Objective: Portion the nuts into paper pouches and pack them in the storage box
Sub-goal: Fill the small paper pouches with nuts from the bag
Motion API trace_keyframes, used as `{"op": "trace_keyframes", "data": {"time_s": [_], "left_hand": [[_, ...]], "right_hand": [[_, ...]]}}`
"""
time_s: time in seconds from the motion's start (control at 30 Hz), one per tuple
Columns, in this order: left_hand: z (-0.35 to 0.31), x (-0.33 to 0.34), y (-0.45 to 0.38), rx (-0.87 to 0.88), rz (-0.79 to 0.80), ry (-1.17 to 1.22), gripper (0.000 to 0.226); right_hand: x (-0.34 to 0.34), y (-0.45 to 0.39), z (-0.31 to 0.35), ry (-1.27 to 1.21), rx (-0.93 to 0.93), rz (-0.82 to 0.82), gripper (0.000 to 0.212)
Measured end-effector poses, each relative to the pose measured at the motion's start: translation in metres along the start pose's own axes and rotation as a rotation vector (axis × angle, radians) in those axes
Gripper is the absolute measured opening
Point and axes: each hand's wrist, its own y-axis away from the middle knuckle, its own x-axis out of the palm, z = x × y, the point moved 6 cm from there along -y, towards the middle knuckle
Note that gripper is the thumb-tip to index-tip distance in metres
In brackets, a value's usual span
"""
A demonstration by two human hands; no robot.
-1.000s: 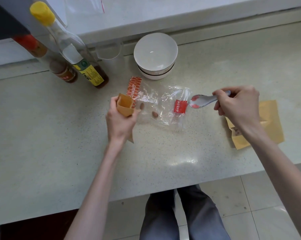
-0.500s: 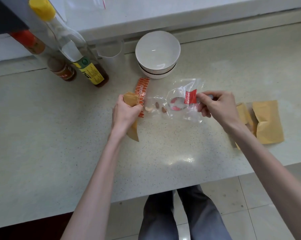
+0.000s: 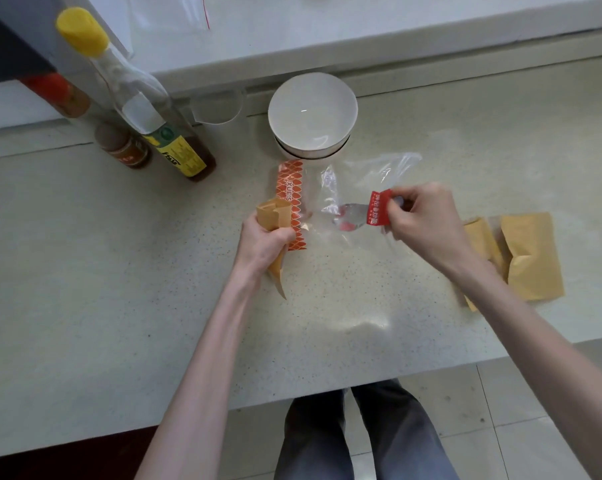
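Kraft-brown paper makes up the pouch (image 3: 274, 216) that the left hand (image 3: 262, 244) grips round its middle; the fingers are curled tight on it, its mouth gapes upward and its lower end tapers to a point below the wrist. Just beside it, touching the hand, lies the clear plastic nut bag (image 3: 348, 199), crinkled and nearly flat, with an orange scale-patterned strip down its left edge and a red label at its right. The right hand (image 3: 422, 220) holds a spoon (image 3: 351, 216) whose bowl is inside the bag; its fingers are curled round the handle at the red label. Whether any nuts lie in the spoon cannot be told through the plastic.

Two more brown pouches (image 3: 528, 254) lie flat at the right, partly under the right forearm, close to the tabletop's (image 3: 119, 289) front edge. Behind the bag stands a stack of white bowls (image 3: 312, 114), nearly touching the plastic, with a clear cup (image 3: 218, 107) to their left against the raised back ledge. At the far left stand a yellow-capped bottle (image 3: 143, 109) and a small brown jar (image 3: 123, 145). Open speckled surface stretches wide to the left of the left arm and between both arms down to the front edge, beyond which tiled floor (image 3: 534, 410) shows.
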Motion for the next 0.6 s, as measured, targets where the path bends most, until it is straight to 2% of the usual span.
{"op": "trace_keyframes", "data": {"time_s": [0.17,0.23,0.33,0.5,0.6], "left_hand": [[0.004,0.01,-0.007,-0.025,0.007,-0.077,0.011],[0.005,0.011,-0.008,-0.022,-0.025,-0.104,0.014],[0.009,0.011,-0.008,0.005,-0.091,-0.126,0.019],[0.007,0.007,0.004,0.203,-0.179,-0.033,0.028],[0.007,0.006,0.006,0.242,-0.185,-0.023,0.031]], "right_hand": [[0.026,-0.017,-0.014,0.037,-0.049,0.034,0.025],[0.034,-0.02,-0.016,0.023,-0.078,0.05,0.022],[0.039,-0.02,-0.013,0.021,-0.131,-0.011,0.026],[0.031,-0.008,0.002,0.092,-0.287,-0.102,0.031],[0.03,-0.003,0.001,0.15,-0.271,-0.094,0.03]]}}
